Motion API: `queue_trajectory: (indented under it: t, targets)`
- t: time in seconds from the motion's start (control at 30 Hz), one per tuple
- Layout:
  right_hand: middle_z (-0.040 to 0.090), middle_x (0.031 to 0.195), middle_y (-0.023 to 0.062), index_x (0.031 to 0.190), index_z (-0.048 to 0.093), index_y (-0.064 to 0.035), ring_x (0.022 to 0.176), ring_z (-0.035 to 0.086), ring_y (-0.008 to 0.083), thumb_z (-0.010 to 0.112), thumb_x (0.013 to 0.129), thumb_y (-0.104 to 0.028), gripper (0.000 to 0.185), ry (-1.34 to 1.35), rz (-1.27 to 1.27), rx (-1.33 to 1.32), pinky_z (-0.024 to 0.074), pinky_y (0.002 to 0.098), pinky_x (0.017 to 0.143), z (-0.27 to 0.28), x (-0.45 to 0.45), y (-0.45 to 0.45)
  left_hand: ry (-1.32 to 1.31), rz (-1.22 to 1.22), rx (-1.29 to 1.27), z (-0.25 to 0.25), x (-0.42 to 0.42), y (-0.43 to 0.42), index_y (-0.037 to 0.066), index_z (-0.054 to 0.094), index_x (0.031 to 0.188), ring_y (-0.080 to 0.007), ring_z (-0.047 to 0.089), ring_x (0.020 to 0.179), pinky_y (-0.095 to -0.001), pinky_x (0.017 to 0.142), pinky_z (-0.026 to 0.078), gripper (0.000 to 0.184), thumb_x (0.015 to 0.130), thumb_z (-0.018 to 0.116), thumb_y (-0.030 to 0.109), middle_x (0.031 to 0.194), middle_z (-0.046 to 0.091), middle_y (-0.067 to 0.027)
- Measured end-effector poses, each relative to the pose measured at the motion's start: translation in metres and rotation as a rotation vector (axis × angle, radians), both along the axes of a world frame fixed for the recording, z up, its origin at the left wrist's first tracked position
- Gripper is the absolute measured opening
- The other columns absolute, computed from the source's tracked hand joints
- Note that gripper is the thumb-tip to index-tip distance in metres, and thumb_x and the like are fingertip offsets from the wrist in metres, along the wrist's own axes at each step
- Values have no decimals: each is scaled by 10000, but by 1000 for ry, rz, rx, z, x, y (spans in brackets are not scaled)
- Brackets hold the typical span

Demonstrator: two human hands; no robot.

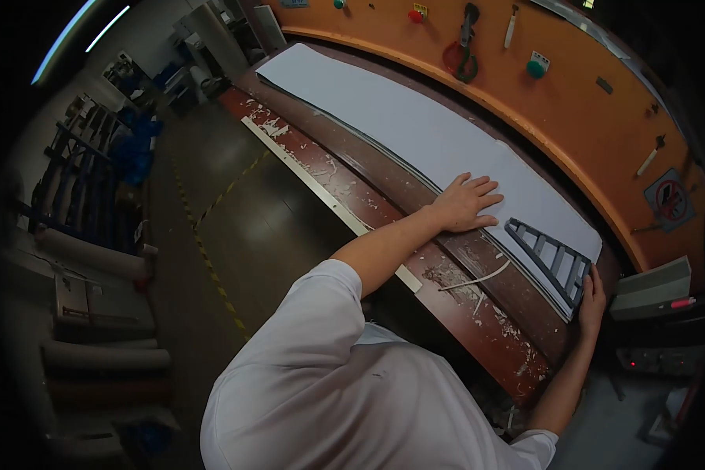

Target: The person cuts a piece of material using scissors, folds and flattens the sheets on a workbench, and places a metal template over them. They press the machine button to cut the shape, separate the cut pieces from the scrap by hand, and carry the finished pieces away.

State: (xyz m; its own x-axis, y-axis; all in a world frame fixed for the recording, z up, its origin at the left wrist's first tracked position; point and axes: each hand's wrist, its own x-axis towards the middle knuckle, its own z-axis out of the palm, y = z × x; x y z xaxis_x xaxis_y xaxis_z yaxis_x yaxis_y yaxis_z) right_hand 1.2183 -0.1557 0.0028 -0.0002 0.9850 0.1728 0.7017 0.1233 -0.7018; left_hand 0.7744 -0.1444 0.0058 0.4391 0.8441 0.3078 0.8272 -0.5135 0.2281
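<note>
A long stack of white sheets (399,117) lies along the dark workbench. My left hand (466,205) rests flat on top of the stack, palm down, fingers spread. Near the stack's right end, a dark grey triangular frame with ladder-like rungs (552,254) lies on the sheets. My right hand (593,304) is at that end, beside the frame's wide side, with fingers stretched along the stack's edge. Part of its palm and thumb is hard to make out. Neither hand visibly lifts anything.
White scraps (454,274) litter the bench's reddish front strip, which has a pale metal edge (329,200). Scissors (467,63) and other tools hang on the orange back panel (572,102). A grey box (654,290) stands right; rolls (94,254) lie left.
</note>
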Motion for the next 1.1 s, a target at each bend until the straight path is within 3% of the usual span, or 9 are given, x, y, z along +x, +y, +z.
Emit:
queue_trajectory:
  t: [0.13, 0.23, 0.33, 0.5, 0.53, 0.7, 0.8, 1.0, 1.1]
  targets:
    - [619, 1335, 210, 1365, 569, 23, 1241, 596, 341, 579, 1017, -300, 475, -170, -181, 108, 442, 390, 1049, 19, -27, -5, -111, -97, -5, 5, -14, 2, 110, 574, 1353, -311, 382, 1433, -537, 1176, 267, 586, 941, 593, 526, 1484, 477, -152]
    - [602, 1353, 209, 1357, 576, 24, 1253, 579, 331, 567, 1028, -288, 454, -138, -208, 269, 430, 389, 1058, 62, -121, -26, -296, -241, -13, 5, -41, 8, 52, 649, 1219, -340, 499, 1305, -483, 1099, 384, 494, 880, 699, 408, 1371, 554, -179]
    - [608, 1350, 187, 1345, 578, 28, 1267, 569, 322, 542, 1031, -196, 387, 1, -115, 271, 414, 398, 1077, 81, -245, -37, -469, -394, 28, -1, -72, 23, 11, 693, 1073, -374, 594, 1128, -446, 969, 480, 394, 802, 782, 282, 1227, 616, -202]
    - [608, 1334, 203, 1267, 618, 28, 1254, 580, 340, 559, 1000, -142, 322, 85, 158, 149, 431, 396, 1068, 71, -410, -9, -274, -411, 39, -1, -144, 36, 32, 698, 1063, -325, 562, 1202, -437, 1033, 436, 380, 729, 779, 192, 1234, 611, -156]
    - [612, 1324, 204, 1250, 623, 30, 1244, 587, 344, 567, 993, -140, 313, 92, 191, 166, 442, 399, 1059, 66, -449, 18, -185, -356, 175, -5, -177, 43, 34, 694, 1082, -307, 535, 1253, -435, 1037, 428, 420, 729, 794, 240, 1268, 605, -144]
    - [641, 1239, 187, 1098, 690, 14, 1152, 626, 328, 626, 946, -120, 213, 14, 191, 154, 489, 393, 997, 26, -490, 59, -169, -168, 83, 16, -287, 52, 56, 633, 1261, -308, 491, 1331, -475, 1080, 388, 733, 715, 800, 516, 1368, 573, -161]
    - [653, 1174, 172, 992, 713, 13, 1062, 656, 310, 652, 915, -94, 145, 26, 181, 167, 524, 387, 933, 21, -496, 58, -107, 24, 154, 13, -363, 54, 90, 620, 1295, -306, 469, 1367, -507, 1111, 348, 767, 751, 740, 616, 1404, 561, -147]
    - [652, 1144, 184, 970, 710, 14, 939, 681, 346, 665, 911, -127, 159, -139, 116, 59, 544, 390, 881, 43, -508, 71, 37, 267, 135, 3, -485, 51, 147, 567, 1379, -316, 392, 1432, -600, 1168, 231, 706, 838, 694, 582, 1493, 480, -149]
    - [645, 1189, 193, 1000, 705, 26, 1009, 661, 368, 674, 909, -145, 196, -212, 86, -29, 529, 407, 919, 53, -530, 87, 51, 269, 136, 8, -535, 61, 144, 554, 1386, -325, 397, 1424, -600, 1174, 230, 658, 874, 673, 541, 1484, 482, -151]
